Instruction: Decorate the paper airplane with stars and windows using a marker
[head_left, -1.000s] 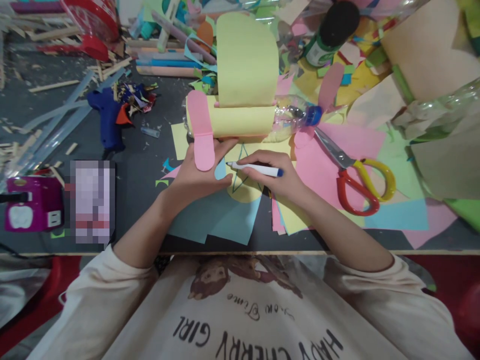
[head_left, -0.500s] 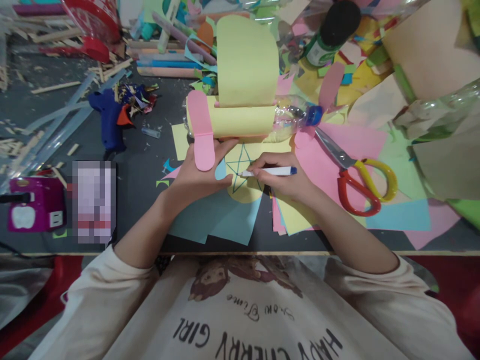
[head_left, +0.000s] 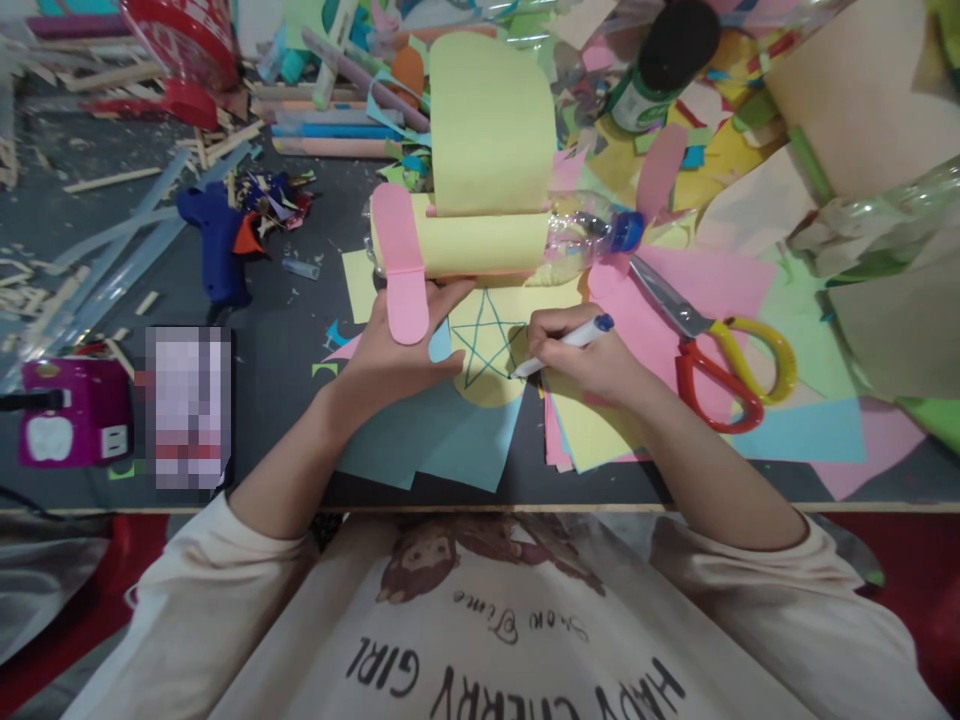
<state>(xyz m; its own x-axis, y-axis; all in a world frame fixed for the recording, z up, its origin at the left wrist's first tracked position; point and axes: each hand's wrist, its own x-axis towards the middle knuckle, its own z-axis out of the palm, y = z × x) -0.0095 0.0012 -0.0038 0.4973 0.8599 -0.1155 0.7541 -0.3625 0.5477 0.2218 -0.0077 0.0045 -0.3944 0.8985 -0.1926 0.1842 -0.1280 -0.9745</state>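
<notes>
My right hand point(head_left: 577, 350) grips a white marker with a blue end point(head_left: 581, 335), its tip at the lower right point of a blue star point(head_left: 487, 338). The star is drawn on a yellow paper piece point(head_left: 487, 395) with a rounded lower edge. My left hand point(head_left: 397, 365) lies with thumb and fingers spread at the left of the star, holding nothing. Above it, a plastic bottle point(head_left: 581, 225) wrapped in yellow paper point(head_left: 480, 245) lies on its side. A pink paper strip point(head_left: 405, 265) on the bottle hangs over my left hand, and a curved yellow sheet point(head_left: 491, 125) rises behind.
Scissors with red and yellow handles point(head_left: 694, 325) lie on coloured sheets at the right. A blue glue gun point(head_left: 217, 240), a phone point(head_left: 187, 405) and a purple box point(head_left: 75, 415) are at the left. A black-capped green bottle point(head_left: 664, 65) stands at the back among paper scraps.
My right hand has moved slightly right, and the marker tip has gone from the star's left side to its lower right point. The marker now tilts more. My left hand has stayed put.
</notes>
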